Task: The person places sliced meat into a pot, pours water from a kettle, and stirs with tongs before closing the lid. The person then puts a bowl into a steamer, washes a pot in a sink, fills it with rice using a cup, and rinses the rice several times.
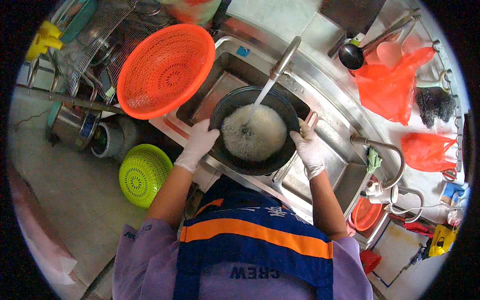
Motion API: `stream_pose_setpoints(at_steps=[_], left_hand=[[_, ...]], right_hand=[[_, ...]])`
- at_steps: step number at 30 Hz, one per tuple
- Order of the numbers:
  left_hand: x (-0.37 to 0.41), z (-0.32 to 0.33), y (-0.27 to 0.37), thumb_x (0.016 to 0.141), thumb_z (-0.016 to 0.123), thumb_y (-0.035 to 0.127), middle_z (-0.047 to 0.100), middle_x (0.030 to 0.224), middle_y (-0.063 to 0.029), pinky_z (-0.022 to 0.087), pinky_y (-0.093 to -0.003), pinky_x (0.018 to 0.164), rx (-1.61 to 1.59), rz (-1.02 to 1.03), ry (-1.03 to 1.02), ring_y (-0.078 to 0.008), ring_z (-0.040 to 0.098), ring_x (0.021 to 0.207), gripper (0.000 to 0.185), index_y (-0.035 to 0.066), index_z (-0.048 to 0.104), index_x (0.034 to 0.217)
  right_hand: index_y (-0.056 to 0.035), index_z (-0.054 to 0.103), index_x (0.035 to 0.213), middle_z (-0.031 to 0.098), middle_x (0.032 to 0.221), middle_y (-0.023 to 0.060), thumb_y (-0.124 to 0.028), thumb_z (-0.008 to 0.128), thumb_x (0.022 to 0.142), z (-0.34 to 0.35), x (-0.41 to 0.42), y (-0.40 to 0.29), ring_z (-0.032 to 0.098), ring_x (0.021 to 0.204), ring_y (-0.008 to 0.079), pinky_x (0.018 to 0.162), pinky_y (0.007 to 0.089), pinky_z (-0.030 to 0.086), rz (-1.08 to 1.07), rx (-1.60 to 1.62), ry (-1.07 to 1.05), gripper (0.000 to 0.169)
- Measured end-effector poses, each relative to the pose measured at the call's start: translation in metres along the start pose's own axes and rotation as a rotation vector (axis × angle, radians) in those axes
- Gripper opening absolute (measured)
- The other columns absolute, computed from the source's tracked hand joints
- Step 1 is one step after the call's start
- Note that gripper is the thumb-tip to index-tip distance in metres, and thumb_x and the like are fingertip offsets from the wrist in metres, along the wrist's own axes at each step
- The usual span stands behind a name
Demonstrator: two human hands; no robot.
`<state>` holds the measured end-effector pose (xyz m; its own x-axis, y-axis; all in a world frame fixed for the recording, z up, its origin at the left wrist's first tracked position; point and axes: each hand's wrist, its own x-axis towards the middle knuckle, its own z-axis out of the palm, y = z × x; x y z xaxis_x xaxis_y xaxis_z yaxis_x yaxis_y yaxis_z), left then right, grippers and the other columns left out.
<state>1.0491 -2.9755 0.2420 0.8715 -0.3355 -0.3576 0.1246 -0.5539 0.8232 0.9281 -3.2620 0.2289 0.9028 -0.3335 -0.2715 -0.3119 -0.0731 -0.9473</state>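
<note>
Both my hands wear thin white gloves and grip a round black basin by opposite sides of its rim. My left hand has its thumb over the left edge, and my right hand clasps the right edge. Foamy, cloudy water fills much of the basin; what lies under the foam cannot be made out. From a metal faucet a stream of water pours into it. The basin is held over the front of a stainless steel double sink. My fingers beneath the rim are largely hidden.
An orange plastic colander stands tilted at the sink's left corner. Lower left is a lime-green colander, beside a wire rack. A second faucet arches at the right. Red plastic bags and a black ladle hang along the wall.
</note>
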Motion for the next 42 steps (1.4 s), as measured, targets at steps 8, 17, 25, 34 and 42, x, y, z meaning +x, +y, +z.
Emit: stream_pose_setpoints(at_steps=[8,17,25,34,42], left_hand=[[0.004,-0.001,0.002,0.075,0.050,0.006,0.063,0.078,-0.0057,0.046,-0.0314,0.070,-0.099,0.023,0.124,-0.0168,0.058,0.074,0.021,-0.005,0.061,0.089],[-0.017,-0.002,0.004,0.075,0.051,0.003,0.059,0.071,-0.0020,0.043,-0.0258,0.060,-0.340,-0.175,0.242,-0.0087,0.052,0.065,0.012,-0.003,0.060,0.080],[-0.025,0.006,-0.006,0.075,0.053,0.001,0.058,0.068,0.0019,0.043,-0.0223,0.057,-0.424,-0.178,0.284,-0.0046,0.049,0.060,0.011,-0.003,0.063,0.078],[-0.021,0.022,0.008,0.073,0.053,0.001,0.061,0.068,-0.0006,0.045,-0.0243,0.059,-0.266,-0.117,0.238,-0.0073,0.052,0.061,0.013,-0.004,0.063,0.080],[-0.040,0.003,0.006,0.074,0.050,-0.004,0.062,0.075,0.0005,0.045,-0.0233,0.063,-0.280,-0.038,0.242,-0.0069,0.054,0.067,0.023,-0.003,0.065,0.091]], right_hand=[[-0.0005,0.051,0.123,0.064,0.092,0.0017,0.001,0.054,0.084,0.003,0.036,-0.027,0.057,0.076,0.0067,0.071,0.0195,0.045,-0.066,-0.029,-0.042,0.039],[-0.0018,0.060,0.094,0.049,0.058,0.0006,-0.034,0.041,0.093,-0.011,0.114,-0.023,0.043,0.048,0.0095,0.044,0.0234,0.033,0.102,-0.011,0.026,0.037],[0.0003,0.056,0.090,0.054,0.067,0.0055,-0.028,0.037,0.096,0.007,0.215,0.035,0.048,0.052,0.0186,0.048,0.0319,0.043,0.467,0.693,0.071,0.035],[0.0060,0.050,0.105,0.062,0.081,0.0132,-0.016,0.041,0.096,-0.019,0.241,0.018,0.062,0.066,0.0217,0.054,0.0274,0.051,0.324,0.938,-0.048,0.026],[-0.0026,0.052,0.116,0.057,0.067,0.0027,-0.034,0.044,0.095,-0.061,0.076,0.009,0.055,0.059,0.0122,0.058,0.0241,0.045,0.130,0.169,-0.263,0.038]])
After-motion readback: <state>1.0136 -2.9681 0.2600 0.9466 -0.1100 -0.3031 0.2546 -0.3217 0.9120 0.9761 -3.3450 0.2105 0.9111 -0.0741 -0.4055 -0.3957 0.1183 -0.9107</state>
